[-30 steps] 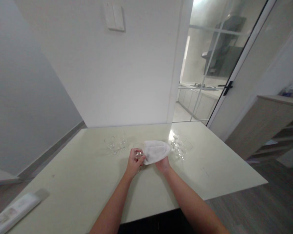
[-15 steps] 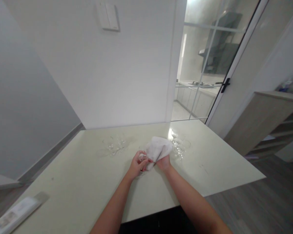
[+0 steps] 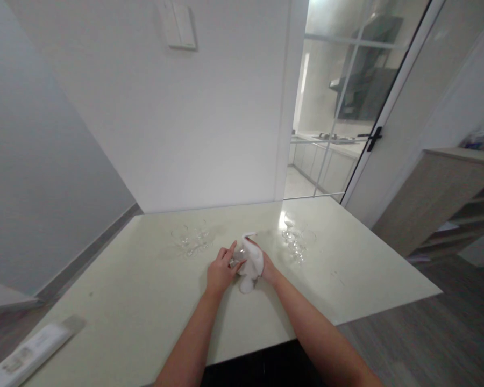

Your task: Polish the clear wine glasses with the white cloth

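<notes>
My left hand point(image 3: 221, 272) is closed around a clear glass point(image 3: 237, 255), which lies tilted toward the right. Fingers hide part of the glass, so its full shape does not show. A white cloth point(image 3: 253, 259) is bunched in my right hand point(image 3: 268, 269) and pressed against the glass. One end of the cloth hangs down close to the tabletop. Both hands are close together above the middle of the pale table point(image 3: 145, 301).
Clear glassware point(image 3: 191, 239) stands at the back left of the table, and more glassware point(image 3: 294, 239) at the back right. A white box point(image 3: 32, 352) lies at the front left corner. Behind are a wall and a glazed door point(image 3: 326, 107); a wooden shelf unit point(image 3: 439, 193) stands right.
The cloth was spread wide toward the right; now it is bunched closer around the glass. My right hand has moved slightly left, and my left hand has turned with the glass.
</notes>
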The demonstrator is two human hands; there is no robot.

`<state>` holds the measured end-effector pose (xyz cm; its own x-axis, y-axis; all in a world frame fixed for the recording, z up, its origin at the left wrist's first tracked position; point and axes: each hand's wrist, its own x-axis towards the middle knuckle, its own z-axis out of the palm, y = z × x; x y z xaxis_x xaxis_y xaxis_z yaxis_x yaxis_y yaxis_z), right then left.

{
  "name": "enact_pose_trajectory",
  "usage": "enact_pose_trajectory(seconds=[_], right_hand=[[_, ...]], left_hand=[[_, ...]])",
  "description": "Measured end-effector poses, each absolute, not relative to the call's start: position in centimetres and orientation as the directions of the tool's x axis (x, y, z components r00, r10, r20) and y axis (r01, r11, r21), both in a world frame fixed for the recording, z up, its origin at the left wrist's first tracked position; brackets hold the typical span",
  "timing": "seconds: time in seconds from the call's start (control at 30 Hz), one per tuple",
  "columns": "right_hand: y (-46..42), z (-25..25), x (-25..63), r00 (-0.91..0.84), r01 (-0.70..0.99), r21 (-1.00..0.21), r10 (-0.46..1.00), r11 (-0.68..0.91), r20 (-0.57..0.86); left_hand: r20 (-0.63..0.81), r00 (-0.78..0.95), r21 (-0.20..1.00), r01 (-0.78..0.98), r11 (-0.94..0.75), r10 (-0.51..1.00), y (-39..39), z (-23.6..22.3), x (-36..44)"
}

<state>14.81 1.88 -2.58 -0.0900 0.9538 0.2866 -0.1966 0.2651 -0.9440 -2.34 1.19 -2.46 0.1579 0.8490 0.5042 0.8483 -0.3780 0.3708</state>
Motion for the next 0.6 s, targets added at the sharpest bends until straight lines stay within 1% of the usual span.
enact_pose_trajectory(seconds=[0.07,0.13,0.2,0.23,0.3,0.4,0.47,0.53,0.6], right_hand=[[1.8,-2.8,14.8,-0.088,-0.131,-0.94,0.941,0.316,0.328],[1.9,-3.1,14.9,-0.082,-0.047,-0.934,0.931,0.353,0.356],[2.0,-3.5,14.9,-0.062,-0.018,-0.938,0.936,0.346,0.346],[2.1,-3.7,14.9,-0.04,-0.037,-0.944,0.943,0.329,0.331],[2.4,-4.0,14.9,0.041,-0.132,-0.954,0.963,0.27,0.267],[2.8,-4.0,14.9,0.151,-0.354,-0.926,0.985,0.135,0.086],[2.9,-3.9,15.0,0.135,-0.458,-0.888,0.991,0.049,-0.016],[2.7,-3.7,15.0,0.081,-0.48,-0.877,0.996,0.008,-0.036],[2.4,-3.5,15.0,0.045,-0.424,-0.906,0.999,0.016,-0.003]], left_hand=[[0.49,0.246,0.255,0.877,-0.408,0.836,1.0,-2.6,-2.4],[0.487,0.325,0.184,0.869,-0.459,0.811,0.9,-2.6,-2.4],[0.514,0.376,0.166,0.838,-0.52,0.771,0.9,-2.5,-2.4],[0.541,0.391,0.167,0.817,-0.551,0.744,0.9,-2.3,-2.3],[0.618,0.387,0.183,0.776,-0.604,0.685,1.1,-2.0,-2.2],[0.728,0.298,0.258,0.715,-0.649,0.618,1.3,-1.7,-2.2],[0.738,0.228,0.356,0.669,-0.653,0.635,1.3,-1.7,-2.3],[0.681,0.19,0.471,0.626,-0.621,0.707,1.1,-1.7,-2.4],[0.593,0.158,0.581,0.595,-0.555,0.79,0.9,-1.8,-2.5]])
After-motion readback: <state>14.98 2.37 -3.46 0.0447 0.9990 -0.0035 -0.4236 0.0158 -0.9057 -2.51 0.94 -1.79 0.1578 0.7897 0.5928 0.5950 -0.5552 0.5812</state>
